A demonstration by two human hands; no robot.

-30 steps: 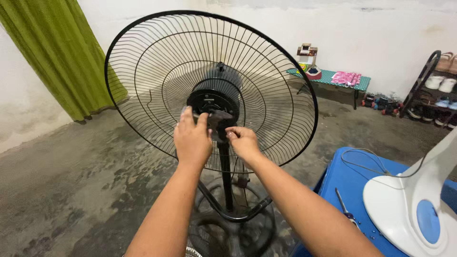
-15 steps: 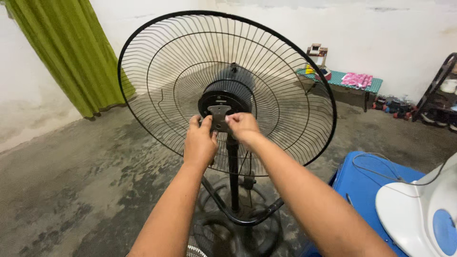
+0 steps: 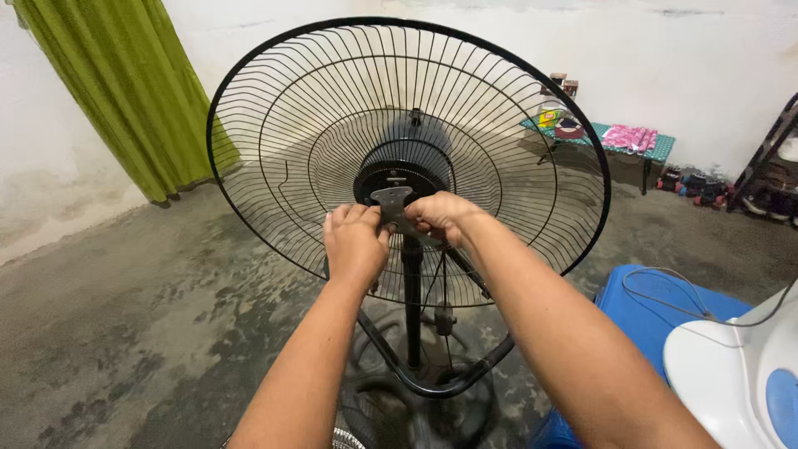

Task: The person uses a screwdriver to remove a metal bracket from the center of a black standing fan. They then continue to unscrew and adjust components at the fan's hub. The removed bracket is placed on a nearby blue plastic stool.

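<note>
Bare, stained concrete flooring (image 3: 125, 333) and a scuffed white wall (image 3: 682, 50) frame the scene, with a green fabric curtain (image 3: 125, 91) hanging at ten o'clock. At the centre stands a black pedestal fan whose round wire rear grille (image 3: 316, 108) faces the camera, its dark motor housing (image 3: 405, 170) at the hub and a black pole (image 3: 411, 308) dropping toward six o'clock. Both bare hands meet just below the hub: the left hand (image 3: 356, 241) at seven o'clock of the motor, fingers curled and pressed together, and the right hand (image 3: 440, 218) at five o'clock, fingers bunched in a loose fist. Between them they pinch a small grey metal bracket (image 3: 391, 204), which lies against the lower front of the motor housing; exactly which fingertips touch it cannot be told. A dark circular base ring (image 3: 432, 387) lies on the floor around the pole's foot. At four o'clock sits a blue plastic surface (image 3: 640, 316) bearing a white fan body (image 3: 731, 374) and a thin grey cord (image 3: 665, 291). At two o'clock, against the wall, a low green-topped bench (image 3: 657, 150) carries a pink cloth (image 3: 629, 137) and small containers, with shoes on a dark rack (image 3: 777, 166) at three o'clock.
</note>
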